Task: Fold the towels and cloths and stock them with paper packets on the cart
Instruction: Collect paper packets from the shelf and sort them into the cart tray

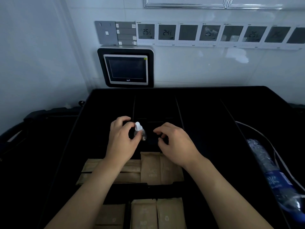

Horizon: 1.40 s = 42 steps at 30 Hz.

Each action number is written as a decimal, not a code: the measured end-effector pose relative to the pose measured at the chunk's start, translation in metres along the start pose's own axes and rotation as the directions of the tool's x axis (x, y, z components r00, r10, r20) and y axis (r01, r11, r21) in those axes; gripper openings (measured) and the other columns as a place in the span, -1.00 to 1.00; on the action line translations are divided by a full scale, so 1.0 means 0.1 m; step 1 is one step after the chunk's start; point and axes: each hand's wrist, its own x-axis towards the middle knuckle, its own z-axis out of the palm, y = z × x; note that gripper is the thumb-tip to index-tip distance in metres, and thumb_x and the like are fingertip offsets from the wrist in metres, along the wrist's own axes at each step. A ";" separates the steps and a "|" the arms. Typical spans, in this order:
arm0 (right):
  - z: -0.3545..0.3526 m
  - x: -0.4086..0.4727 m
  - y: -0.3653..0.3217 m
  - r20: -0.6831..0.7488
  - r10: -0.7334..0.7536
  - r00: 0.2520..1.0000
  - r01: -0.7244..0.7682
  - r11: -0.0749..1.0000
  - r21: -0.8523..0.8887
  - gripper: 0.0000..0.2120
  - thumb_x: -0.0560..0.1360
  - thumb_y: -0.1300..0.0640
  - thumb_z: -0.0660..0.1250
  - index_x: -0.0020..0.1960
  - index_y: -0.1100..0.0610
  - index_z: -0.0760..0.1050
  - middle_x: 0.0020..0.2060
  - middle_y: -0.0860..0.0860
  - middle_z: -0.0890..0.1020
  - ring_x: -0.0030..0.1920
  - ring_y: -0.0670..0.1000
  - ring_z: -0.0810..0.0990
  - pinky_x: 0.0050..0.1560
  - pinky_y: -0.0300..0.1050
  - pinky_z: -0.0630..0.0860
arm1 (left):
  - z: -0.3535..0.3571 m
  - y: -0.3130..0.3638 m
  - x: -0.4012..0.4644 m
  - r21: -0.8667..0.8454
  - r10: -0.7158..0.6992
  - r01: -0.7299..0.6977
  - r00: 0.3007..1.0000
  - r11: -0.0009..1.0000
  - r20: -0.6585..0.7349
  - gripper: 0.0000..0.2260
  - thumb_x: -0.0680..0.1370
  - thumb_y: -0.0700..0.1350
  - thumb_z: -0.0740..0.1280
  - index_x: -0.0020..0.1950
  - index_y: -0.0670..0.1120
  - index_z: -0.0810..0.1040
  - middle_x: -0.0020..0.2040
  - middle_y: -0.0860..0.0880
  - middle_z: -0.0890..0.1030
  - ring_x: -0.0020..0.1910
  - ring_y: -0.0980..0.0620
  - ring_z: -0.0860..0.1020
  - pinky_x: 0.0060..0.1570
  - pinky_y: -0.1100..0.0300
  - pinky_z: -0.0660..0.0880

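Wall [214,66]: pale tile, filling the upper half of my view. It carries a row of thermostat panels [212,34], several showing digits; a grey switch plate [107,32] at the row's left end; and a dark touchscreen [126,68] in a black frame below that.

Cart tray [206,129]: black, divided by thin partitions into compartments, set against the wall. I see its far compartments only as darkness.

Water bottles [270,172]: wrapped in clear plastic, blue labels, lying along the tray's right edge.

Paper packets, middle row [150,167]: brown, two standing side by side, flatter ones lying to their left partly under my left forearm. They sit just nearer to me than both hands.

Paper packets, near row [156,212]: brown, side by side in the compartments closest to me, between my forearms.

Left hand [121,138]: over the tray's middle, fingers curled, thumb and fingertips pinching a small item.

Right hand [175,142]: just right of the left, apart from it, fingers loosely bent, holding nothing I can make out.

Small plastic-wrapped item [140,131]: white top, clear crinkled wrap below. It sits at the left hand's fingertips, between the two hands, above the dark compartment beyond the middle packets. What it is, I cannot tell.
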 end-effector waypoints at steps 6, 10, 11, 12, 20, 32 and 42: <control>0.01 0.00 0.02 0.010 -0.001 1.000 0.001 1.000 -0.010 -0.68 0.59 0.17 0.37 0.33 0.01 0.60 0.11 -0.20 0.56 0.04 -0.19 0.57 0.04 -0.27 0.58 | 0.03 0.01 -0.02 0.025 -0.019 0.017 0.998 1.000 0.066 -0.76 0.53 -0.02 0.52 0.12 -0.11 0.70 0.30 -0.06 0.49 0.33 -0.08 0.41 0.29 0.02 0.47; 0.02 0.00 0.02 0.011 -0.001 1.000 0.001 1.000 -0.020 -0.69 0.59 0.18 0.36 0.32 0.01 0.60 0.09 -0.21 0.56 0.03 -0.18 0.57 0.04 -0.31 0.56 | 0.04 0.02 -0.04 0.067 -0.028 0.021 0.995 0.998 0.094 -0.76 0.57 0.02 0.47 0.12 -0.11 0.70 0.33 -0.08 0.48 0.36 -0.09 0.40 0.26 0.08 0.46; 0.02 0.00 0.02 0.012 0.001 1.000 -0.001 1.000 -0.022 -0.69 0.59 0.17 0.36 0.32 0.01 0.60 0.09 -0.21 0.56 0.03 -0.18 0.57 0.03 -0.30 0.57 | 0.04 0.03 -0.04 0.079 -0.031 0.023 0.994 0.997 0.101 -0.76 0.58 0.02 0.46 0.13 -0.11 0.70 0.34 -0.09 0.48 0.37 -0.09 0.40 0.26 0.09 0.45; 0.02 0.00 0.02 0.013 0.002 1.000 -0.002 1.000 -0.023 -0.69 0.59 0.17 0.36 0.32 0.00 0.60 0.09 -0.21 0.56 0.03 -0.17 0.57 0.03 -0.28 0.57 | 0.04 0.04 -0.04 0.086 -0.034 0.025 0.994 0.996 0.105 -0.76 0.59 0.01 0.45 0.15 -0.11 0.70 0.35 -0.10 0.48 0.37 -0.10 0.40 0.26 0.12 0.43; 0.04 0.00 0.03 0.010 -0.012 1.000 0.012 0.999 -0.051 -0.69 0.59 0.16 0.35 0.33 0.01 0.59 0.09 -0.19 0.56 0.02 -0.17 0.57 0.00 -0.28 0.58 | -0.01 0.09 -0.03 0.028 -0.049 0.047 0.995 0.999 0.087 -0.80 0.60 -0.05 0.45 0.19 -0.07 0.70 0.33 -0.06 0.48 0.35 -0.04 0.42 0.19 0.17 0.45; 0.03 0.00 0.00 0.021 -0.011 1.000 0.013 0.997 -0.074 -0.69 0.60 0.16 0.34 0.32 0.01 0.60 0.09 -0.20 0.57 0.02 -0.16 0.57 0.01 -0.22 0.60 | -0.02 0.08 -0.02 0.021 -0.037 0.035 0.995 0.999 0.091 -0.89 0.61 -0.14 0.44 0.11 -0.08 0.70 0.28 -0.06 0.47 0.28 -0.05 0.44 0.13 0.22 0.37; 0.00 0.01 -0.03 0.035 0.003 0.999 -0.001 0.998 -0.064 -0.70 0.60 0.17 0.33 0.30 0.03 0.61 0.09 -0.17 0.58 0.02 -0.15 0.58 0.02 -0.19 0.59 | 0.00 0.07 -0.03 0.024 -0.058 0.056 0.993 0.998 0.100 -0.83 0.62 -0.03 0.41 0.19 0.01 0.69 0.28 -0.03 0.46 0.30 -0.04 0.43 0.14 0.31 0.31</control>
